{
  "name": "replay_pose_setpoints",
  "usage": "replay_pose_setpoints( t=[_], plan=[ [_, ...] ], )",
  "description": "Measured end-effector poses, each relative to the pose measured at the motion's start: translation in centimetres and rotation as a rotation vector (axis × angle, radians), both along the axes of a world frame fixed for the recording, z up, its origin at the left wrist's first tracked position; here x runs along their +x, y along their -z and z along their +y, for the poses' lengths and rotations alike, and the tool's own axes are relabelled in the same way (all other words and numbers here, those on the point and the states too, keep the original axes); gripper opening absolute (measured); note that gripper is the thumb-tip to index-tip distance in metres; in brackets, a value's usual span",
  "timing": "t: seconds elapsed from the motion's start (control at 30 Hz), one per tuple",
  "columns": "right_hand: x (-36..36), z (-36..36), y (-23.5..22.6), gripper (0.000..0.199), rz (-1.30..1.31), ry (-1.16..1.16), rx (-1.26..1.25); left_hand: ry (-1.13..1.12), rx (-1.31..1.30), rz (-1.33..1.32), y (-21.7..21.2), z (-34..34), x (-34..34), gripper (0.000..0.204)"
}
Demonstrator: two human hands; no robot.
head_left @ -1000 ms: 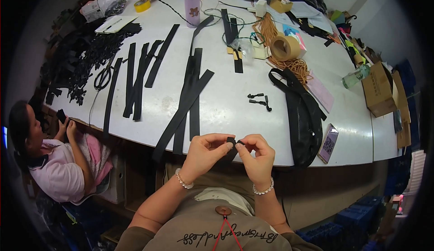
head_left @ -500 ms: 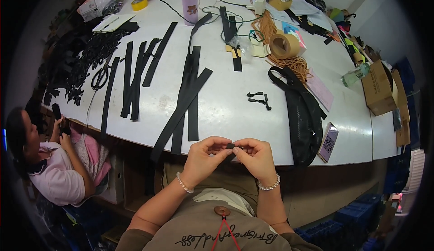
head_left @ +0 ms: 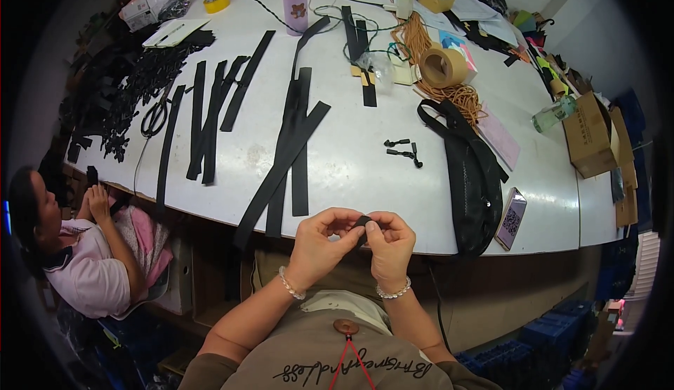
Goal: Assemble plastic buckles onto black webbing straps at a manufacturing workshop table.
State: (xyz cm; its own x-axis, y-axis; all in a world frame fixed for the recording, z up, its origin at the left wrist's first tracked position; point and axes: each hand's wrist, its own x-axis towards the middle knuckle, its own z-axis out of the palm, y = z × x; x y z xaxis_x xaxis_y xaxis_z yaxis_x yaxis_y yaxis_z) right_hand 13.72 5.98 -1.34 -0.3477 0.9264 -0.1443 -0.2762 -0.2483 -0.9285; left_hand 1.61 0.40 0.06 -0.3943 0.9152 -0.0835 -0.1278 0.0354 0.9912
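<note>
Far left of the grips, below the surface edge: seated person in a pink top [head_left: 84, 270], small dark object held in raised hands. Not the wearer.

Up and left of the grips, on the white surface [head_left: 351, 172]: heap of black pieces [head_left: 133, 88], scissors [head_left: 156, 113] at its near edge, then a row of flat black webbing strips [head_left: 210, 120] laid roughly parallel. Longer black straps [head_left: 291, 148] cross each other just above and left of the grips, lower ends reaching the surface edge.

Left hand [head_left: 319, 246]: fingers curled in, thumb and fingertips pinched on a small black piece [head_left: 362, 221]. Bead bracelet at the wrist.

Small black piece: held between both grips at the fingertips, in front of the near surface edge, above the wearer's lap. Too small to tell its exact shape.

Right hand [head_left: 390, 246]: fingers curled, thumb and forefinger closed on the same piece, touching the left fingertips. Bead bracelet at the wrist.

Straight above the grips: 2 small black clips [head_left: 401, 148], lying free, well apart from the hands. Far above: pink bottle [head_left: 295, 4], tape roll [head_left: 444, 67], orange cord [head_left: 460, 95].

Right of the grips: black bag [head_left: 470, 179] draped over the surface edge, phone [head_left: 511, 218] just beside it. Cardboard box [head_left: 590, 134] farther right.
</note>
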Motion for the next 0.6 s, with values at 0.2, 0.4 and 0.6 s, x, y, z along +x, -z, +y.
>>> replay_pose_setpoints(
  t=[0.2, 0.4, 0.6],
  plan=[
    [-0.41, -0.17, 0.12, 0.012, 0.064, 0.01, 0.027, -0.016, -0.015, -0.002, 0.07, 0.09, 0.21, 0.017],
    [0.15, 0.05, -0.23, 0.012, 0.074, -0.08, 0.046, -0.022, 0.007, -0.057, -0.06, -0.13, 0.03, 0.015],
    [0.08, -0.11, -0.23, 0.012, 0.079, -0.067, 0.106, -0.041, 0.002, -0.067, 0.14, -0.3, 0.23, 0.014]
  ],
)
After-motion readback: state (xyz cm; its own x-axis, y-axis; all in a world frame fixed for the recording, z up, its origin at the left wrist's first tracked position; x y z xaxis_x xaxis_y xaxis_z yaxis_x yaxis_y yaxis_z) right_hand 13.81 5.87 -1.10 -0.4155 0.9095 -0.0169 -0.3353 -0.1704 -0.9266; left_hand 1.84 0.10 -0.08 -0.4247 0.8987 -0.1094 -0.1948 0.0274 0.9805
